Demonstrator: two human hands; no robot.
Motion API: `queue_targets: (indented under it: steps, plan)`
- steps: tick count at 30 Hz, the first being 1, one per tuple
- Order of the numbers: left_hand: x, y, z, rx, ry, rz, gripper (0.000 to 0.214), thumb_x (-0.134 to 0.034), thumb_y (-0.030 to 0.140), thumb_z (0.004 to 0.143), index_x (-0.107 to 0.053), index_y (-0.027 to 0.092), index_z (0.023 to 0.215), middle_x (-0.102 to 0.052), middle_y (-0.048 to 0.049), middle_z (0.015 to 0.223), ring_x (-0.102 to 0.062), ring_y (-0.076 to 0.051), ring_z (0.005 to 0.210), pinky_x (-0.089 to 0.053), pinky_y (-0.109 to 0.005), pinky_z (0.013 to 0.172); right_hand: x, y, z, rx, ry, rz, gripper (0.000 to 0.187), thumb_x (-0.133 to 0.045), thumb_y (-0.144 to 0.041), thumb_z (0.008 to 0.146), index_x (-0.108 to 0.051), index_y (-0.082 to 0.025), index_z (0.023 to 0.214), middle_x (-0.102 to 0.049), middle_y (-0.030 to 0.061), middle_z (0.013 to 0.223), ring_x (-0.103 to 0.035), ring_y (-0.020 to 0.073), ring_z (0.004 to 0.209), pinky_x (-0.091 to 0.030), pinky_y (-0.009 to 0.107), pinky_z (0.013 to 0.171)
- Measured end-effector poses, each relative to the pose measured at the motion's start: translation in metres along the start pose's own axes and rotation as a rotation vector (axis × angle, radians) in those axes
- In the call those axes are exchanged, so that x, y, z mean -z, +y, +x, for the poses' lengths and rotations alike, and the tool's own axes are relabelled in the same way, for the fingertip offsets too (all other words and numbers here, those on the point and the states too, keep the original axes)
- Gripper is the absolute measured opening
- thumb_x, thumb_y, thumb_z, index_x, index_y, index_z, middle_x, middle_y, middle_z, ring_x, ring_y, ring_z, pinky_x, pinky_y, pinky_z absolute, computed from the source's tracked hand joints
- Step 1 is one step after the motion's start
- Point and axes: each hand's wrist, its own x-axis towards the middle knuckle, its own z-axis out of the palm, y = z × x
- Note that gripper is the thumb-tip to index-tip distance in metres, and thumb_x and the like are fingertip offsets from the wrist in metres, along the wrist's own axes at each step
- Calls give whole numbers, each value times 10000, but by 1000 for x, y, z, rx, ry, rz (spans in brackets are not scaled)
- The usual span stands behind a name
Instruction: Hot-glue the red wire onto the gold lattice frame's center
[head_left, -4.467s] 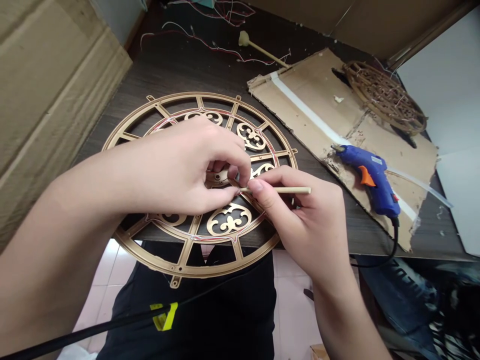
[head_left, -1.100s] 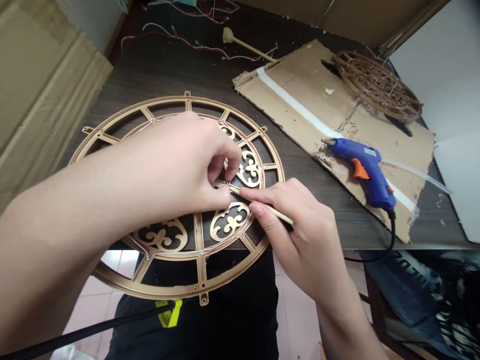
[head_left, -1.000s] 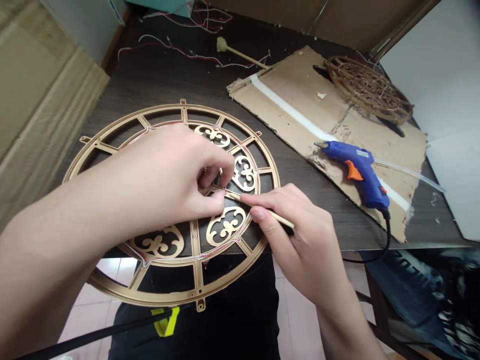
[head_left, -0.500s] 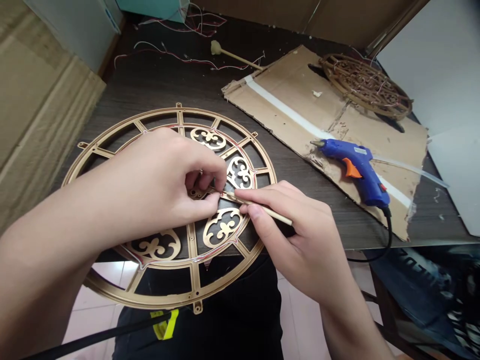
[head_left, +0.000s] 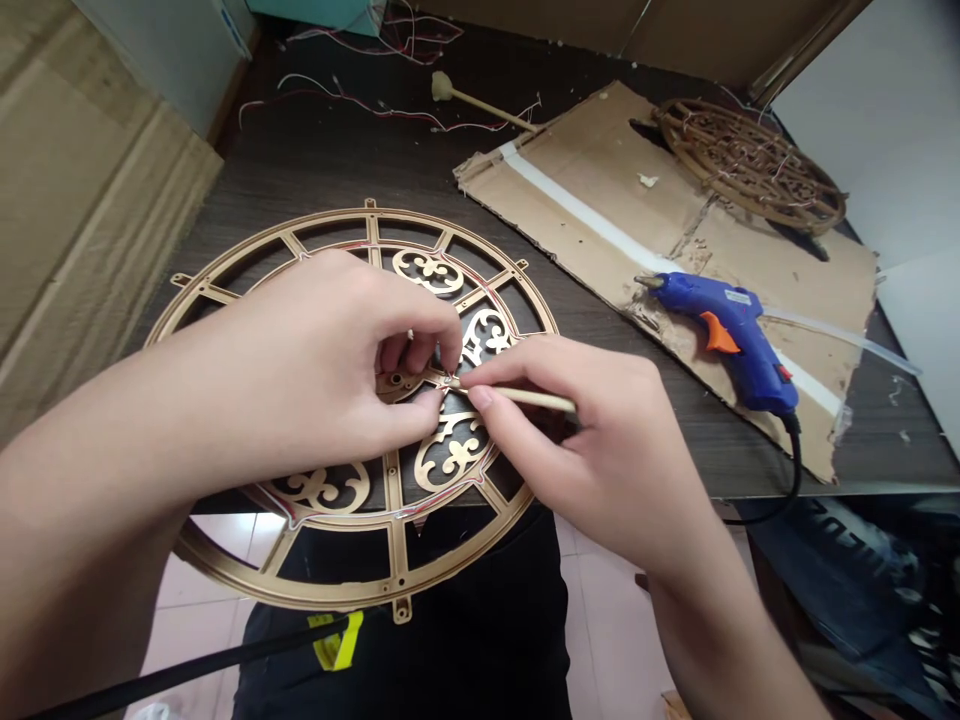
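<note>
A large round gold openwork frame [head_left: 225, 262] lies on the dark table and hangs over its near edge. Thin red wire runs along its inner ring. My left hand [head_left: 322, 360] rests on the frame's centre, thumb and fingers pinched together at the hub on something too small to make out. My right hand [head_left: 600, 450] grips a thin wooden stick [head_left: 536, 399] like a pencil. The stick's tip touches the hub right at my left fingertips.
A blue glue gun [head_left: 724, 325] with an orange trigger lies on a sheet of cardboard [head_left: 600, 190] to the right, its black cord dropping over the table edge. A smaller round lattice piece [head_left: 750, 165] sits at the back right. Loose wires and another stick [head_left: 480, 103] lie at the back.
The frame has turned a little under my hands. My right hand swung the stick from level to slanted and back to near level, its tip staying at the hub by my left fingers.
</note>
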Motion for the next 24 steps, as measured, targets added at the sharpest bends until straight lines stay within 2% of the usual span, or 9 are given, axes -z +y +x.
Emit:
queue_targets:
  steps: [2, 5, 7, 10, 14, 18, 24]
  plan:
    - [0, 1, 1, 7, -12, -14, 138, -608, 311, 816, -721, 267, 750, -655, 73, 631, -545, -104, 551, -354, -295, 573, 4, -1, 9, -28, -52, 9, 171, -731, -97, 993, -829, -226, 935, -871, -18, 937, -810, 173, 861, -608, 288, 804]
    - [-1, 1, 1, -19, -4, -37, 175, -606, 323, 843, -683, 246, 706, -616, 65, 601, -505, -93, 525, -313, -294, 543, 6, 0, 20, -40, -104, 63, 188, -793, -214, 1038, -829, -227, 855, -869, -18, 921, -792, 158, 812, -561, 272, 705]
    - [-2, 1, 1, -32, 7, -36, 199, -597, 324, 839, -625, 232, 665, -576, 59, 576, -471, -89, 514, -290, -296, 534, 4, 2, 22, -25, -96, 79, 266, -781, -297, 1083, -820, -218, 832, -870, -4, 932, -789, 161, 823, -554, 284, 712]
    - [-5, 2, 1, -6, 10, -12, 196, -585, 315, 801, -541, 236, 628, -545, 53, 566, -451, -100, 510, -284, -312, 521, -2, 5, 21, -8, -70, 64, 328, -721, -294, 1128, -790, -204, 820, -863, 7, 927, -785, 161, 842, -569, 290, 770]
    - [-9, 0, 1, 8, 28, 4, 172, -617, 332, 801, -585, 256, 651, -560, 52, 578, -469, -125, 525, -289, -336, 513, -9, 9, 18, -1, -33, 62, 316, -735, -298, 1124, -760, -202, 825, -820, -20, 832, -753, 129, 757, -555, 260, 739]
    - [-8, -1, 0, 14, 38, 21, 166, -603, 310, 777, -557, 249, 630, -544, 56, 569, -464, -117, 518, -298, -327, 516, -12, 11, 17, -4, -12, 42, 339, -715, -309, 1137, -744, -200, 817, -800, -12, 813, -732, 127, 743, -524, 276, 714]
    - [-1, -1, 0, -32, 14, -30, 238, -592, 336, 884, -670, 247, 677, -589, 69, 584, -486, -89, 504, -333, -294, 515, -13, 11, 17, -16, -27, 49, 327, -693, -307, 1146, -730, -196, 840, -738, -10, 774, -656, 127, 715, -489, 298, 703]
